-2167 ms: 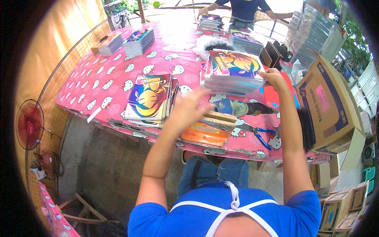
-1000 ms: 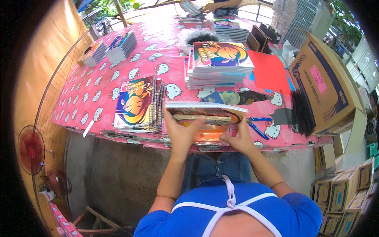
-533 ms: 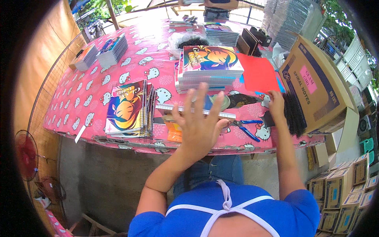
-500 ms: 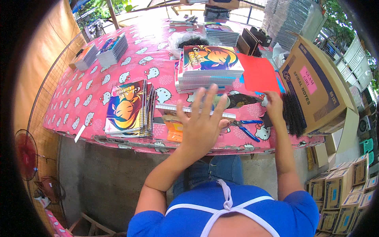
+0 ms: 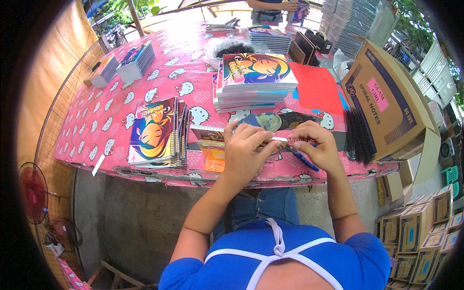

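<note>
My left hand [image 5: 244, 152] is closed on a thin stack of punched pages [image 5: 210, 130] near the table's front edge. Its fingers lie over the white, hole-lined edge. My right hand [image 5: 316, 145] is closed at the right end of that edge, pinching a small dark spiral coil [image 5: 295, 142], mostly covered by the fingers. Beneath the right hand lie blue-handled pliers [image 5: 306, 162]. An orange packet [image 5: 213, 159] sits under the pages, by my left wrist. Spiral notebooks with a colourful cartoon cover [image 5: 152, 133] stand piled to the left.
A taller notebook stack [image 5: 256, 89] stands beyond my hands, beside red sheets [image 5: 316, 89]. Black spiral coils [image 5: 357, 137] lean against an open cardboard box [image 5: 386, 101] at the right. Smaller stacks [image 5: 137, 62] sit far left. Across the table, a person [image 5: 270, 9] holds a notebook.
My left hand has come down from its raised, spread pose and closed on the pages. My right hand has moved left from the coil pile to the pages' edge.
</note>
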Demonstrator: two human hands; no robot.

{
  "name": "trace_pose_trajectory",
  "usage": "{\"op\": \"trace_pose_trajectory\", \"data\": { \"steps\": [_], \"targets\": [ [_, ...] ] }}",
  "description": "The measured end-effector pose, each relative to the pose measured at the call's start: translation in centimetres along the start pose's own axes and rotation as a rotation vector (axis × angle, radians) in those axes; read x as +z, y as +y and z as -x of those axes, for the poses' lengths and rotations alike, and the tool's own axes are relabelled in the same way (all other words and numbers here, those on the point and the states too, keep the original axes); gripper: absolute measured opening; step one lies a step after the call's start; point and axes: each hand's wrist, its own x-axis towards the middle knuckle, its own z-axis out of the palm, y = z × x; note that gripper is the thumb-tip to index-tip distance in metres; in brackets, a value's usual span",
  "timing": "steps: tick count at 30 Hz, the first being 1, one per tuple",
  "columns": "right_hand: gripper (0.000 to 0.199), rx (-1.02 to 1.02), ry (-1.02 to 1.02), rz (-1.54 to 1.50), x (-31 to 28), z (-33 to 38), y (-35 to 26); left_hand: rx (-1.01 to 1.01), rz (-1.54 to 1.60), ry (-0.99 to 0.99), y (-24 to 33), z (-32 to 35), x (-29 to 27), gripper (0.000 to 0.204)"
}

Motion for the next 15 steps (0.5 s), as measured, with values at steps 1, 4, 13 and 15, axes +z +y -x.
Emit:
{"op": "trace_pose_trajectory", "data": {
  "steps": [1, 4, 13, 15],
  "targets": [
    [0.021, -0.023, -0.013, -0.008, 0.0, 0.0, 0.4, 0.002, -0.005, 0.001, 0.1, 0.0, -0.1, 0.020],
    [0.023, 0.514, -0.139, -0.328, 0.1, -0.2, -1.5, -0.022, -0.001, 0.017, 0.2, 0.3, -0.1, 0.019],
    [0.020, 0.001, 0.013, 0.362, 1.5, 0.0, -2.6, -0.037, -0.119, 0.002, 0.6, 0.2, -0.7, 0.022],
    [0.021, 0.095, -0.235, 0.193, 0.1, -1.6, -1.5, -0.038, -0.115, 0.011, 0.4, 0.6, -1.0, 0.023]
  ]
}}
